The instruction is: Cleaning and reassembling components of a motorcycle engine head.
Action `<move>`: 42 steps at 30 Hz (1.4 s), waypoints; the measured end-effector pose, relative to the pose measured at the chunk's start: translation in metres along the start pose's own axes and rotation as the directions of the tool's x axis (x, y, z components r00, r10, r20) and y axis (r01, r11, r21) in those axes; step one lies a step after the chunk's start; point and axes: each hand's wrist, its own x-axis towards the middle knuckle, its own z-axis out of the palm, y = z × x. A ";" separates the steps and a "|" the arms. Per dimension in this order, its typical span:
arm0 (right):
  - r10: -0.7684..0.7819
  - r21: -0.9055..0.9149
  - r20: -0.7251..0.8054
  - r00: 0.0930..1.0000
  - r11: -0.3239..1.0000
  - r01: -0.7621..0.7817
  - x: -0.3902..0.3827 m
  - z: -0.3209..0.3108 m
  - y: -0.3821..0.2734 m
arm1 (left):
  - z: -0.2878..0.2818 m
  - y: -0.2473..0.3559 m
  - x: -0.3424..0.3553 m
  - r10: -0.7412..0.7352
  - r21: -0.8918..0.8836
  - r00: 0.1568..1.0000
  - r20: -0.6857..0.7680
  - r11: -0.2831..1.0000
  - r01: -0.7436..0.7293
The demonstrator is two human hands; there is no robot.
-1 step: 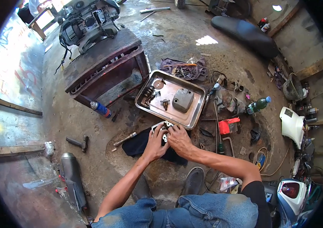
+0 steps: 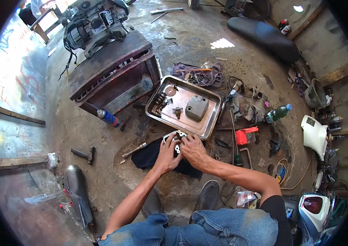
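Both my hands hold a silver metal engine part (image 2: 177, 148) with round holed bosses, low over a dark cloth (image 2: 143, 160) on the floor. My left hand (image 2: 167, 155) curls round its left side. On its right side are the bent fingers of my right hand (image 2: 194, 151); both hands cover most of it. Just beyond lies a metal tray (image 2: 174, 117) containing a grey box-shaped cover (image 2: 197, 108), dark springs (image 2: 159, 102), a small brass-coloured part (image 2: 177, 112) and a round disc (image 2: 170, 91). A socket wrench handle (image 2: 135, 150) rests at the cloth's left edge.
To the left are a hammer (image 2: 84, 154), an exhaust muffler (image 2: 77, 190) and a blue spray can (image 2: 107, 117). An engine (image 2: 96, 26) sits on a wooden stand (image 2: 112, 57). To the right are a red box (image 2: 245, 136), a green bottle (image 2: 278, 114) and an oily engine casing (image 2: 247, 107).
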 end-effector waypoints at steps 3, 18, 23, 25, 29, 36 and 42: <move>0.010 0.089 -0.080 0.997 0.996 -0.003 -0.006 0.016 0.012 | -0.001 0.002 0.000 -0.018 -0.005 1.000 0.007 1.000 0.018; 0.287 0.507 -0.387 0.876 0.860 -0.059 -0.057 0.024 0.008 | -0.001 -0.001 -0.001 -0.029 0.002 0.999 0.017 1.000 0.029; 0.650 0.763 -0.207 0.731 0.575 -0.295 -0.088 0.033 -0.008 | -0.001 -0.003 -0.001 -0.039 0.008 0.999 0.025 0.999 0.038; 0.654 0.787 -0.111 0.748 0.517 -0.336 -0.102 0.046 -0.014 | 0.004 -0.003 0.001 -0.027 0.004 1.000 0.014 1.000 0.027; 0.608 0.769 -0.043 0.793 0.527 -0.362 -0.107 0.075 -0.024 | 0.005 0.000 0.001 -0.031 0.032 1.000 -0.005 0.999 0.031; 0.461 0.615 -0.102 0.881 0.725 -0.309 -0.091 0.097 -0.027 | 0.006 0.002 0.000 -0.039 0.031 0.999 -0.038 0.999 0.041; 0.411 0.571 -0.065 0.909 0.763 -0.304 -0.088 0.099 -0.022 | 0.008 0.005 0.000 -0.034 0.002 0.998 -0.053 0.999 0.034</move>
